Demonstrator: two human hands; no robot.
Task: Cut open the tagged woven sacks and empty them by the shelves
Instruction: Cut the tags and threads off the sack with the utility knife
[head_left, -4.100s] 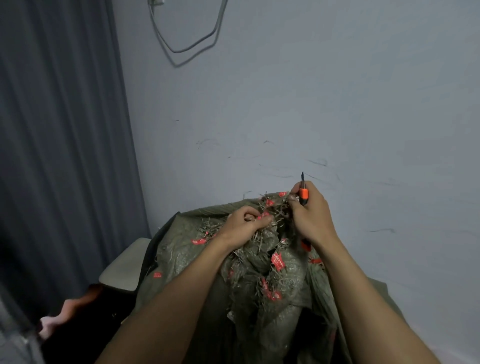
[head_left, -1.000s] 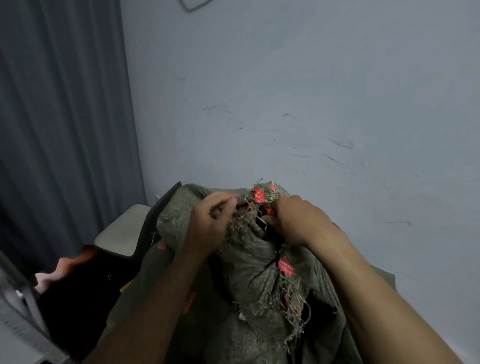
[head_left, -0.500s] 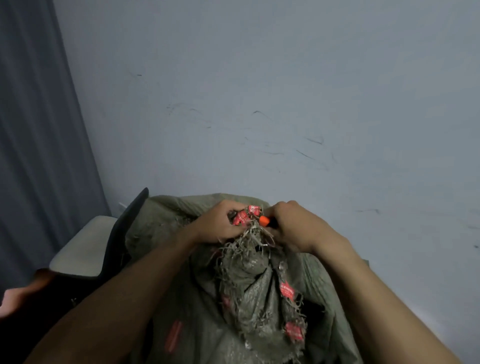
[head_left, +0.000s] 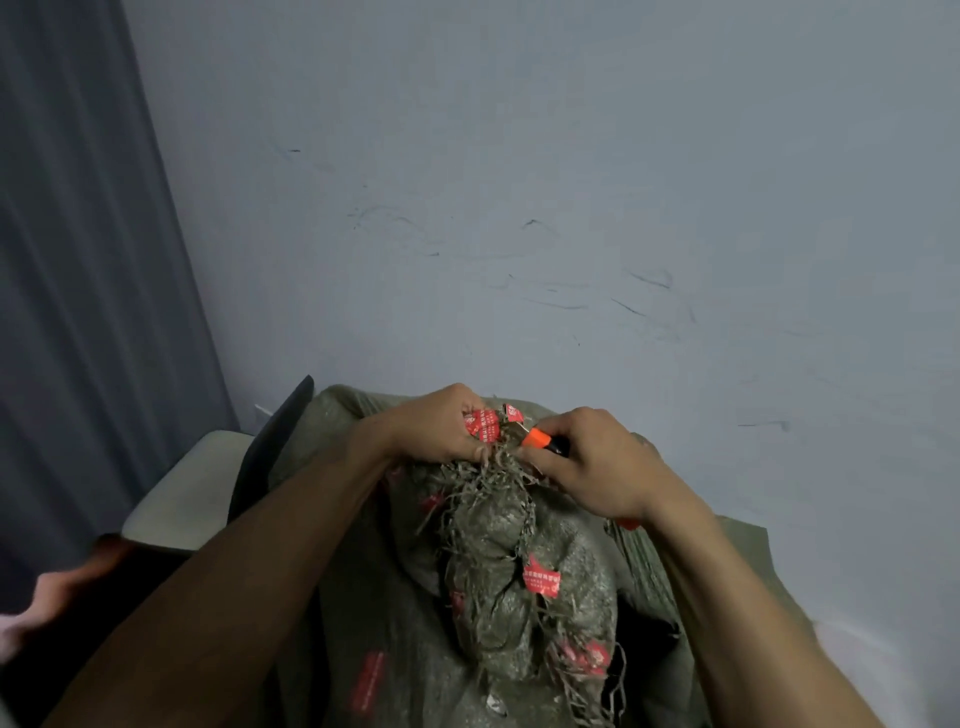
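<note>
An olive-green woven sack (head_left: 498, 551) stands in the lower middle of the view, close against a pale blue-grey wall (head_left: 571, 208) marked with faint dark scuffs; its top is gathered into a bunched neck with loose frayed strands (head_left: 493, 470) spilling from it; red tags (head_left: 482, 423) with pale printing cluster at that neck, and more of them hang lower down the front of the sack, one (head_left: 543, 579) just right of the twisted ridge of cloth and others near the bottom edge; the left hand (head_left: 436, 431) is clenched round the top of the neck, its fingers curled over the cloth and the uppermost tags; the right hand (head_left: 592, 462) grasps a small cutter (head_left: 537, 438) with an orange and black body, fingers wrapped round it, its front end pointing left towards the tags and lying just beside the left hand's fingers; whether the blade touches the cloth I cannot tell, since the tip is lost among the tags and strands; both bare forearms reach in from the lower corners and meet over the sack; more green woven cloth (head_left: 727, 556) spreads flat to the right, under the right forearm; left of the sack is a chair (head_left: 182, 493) with a pale seat and a dark back touching the sack's side; a dark grey curtain (head_left: 78, 260) hangs along the left edge; the lower left corner is dark and blurred
</note>
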